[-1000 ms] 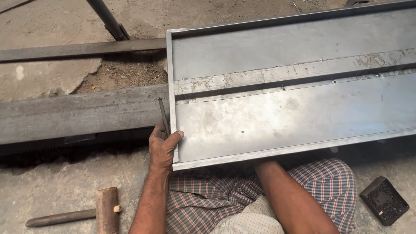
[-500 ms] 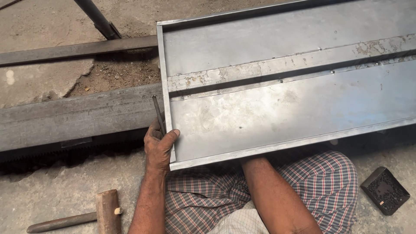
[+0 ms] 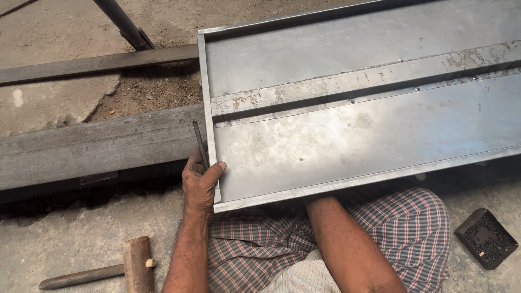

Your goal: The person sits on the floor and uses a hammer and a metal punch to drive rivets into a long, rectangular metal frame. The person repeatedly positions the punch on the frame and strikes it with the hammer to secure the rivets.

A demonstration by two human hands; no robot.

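A large grey sheet-metal panel (image 3: 369,125) with folded edges and a rusty stiffening strip along its middle lies tilted over my lap. My left hand (image 3: 199,182) grips the panel's left edge near its lower corner, thumb on the sheet, and also holds a thin dark metal rod (image 3: 199,142) upright against that edge. My right forearm (image 3: 347,244) reaches under the panel's near edge; the right hand itself is hidden beneath the sheet.
A long steel beam (image 3: 92,146) lies on the concrete floor left of the panel, with a flat bar (image 3: 92,64) behind it. A wooden-headed hammer (image 3: 135,266) rests near my left elbow. A small dark block (image 3: 485,237) sits at the lower right.
The view has shifted slightly, so the panel and hand sit a bit further left in the frame. My left hand keeps its hold on the panel edge and rod.
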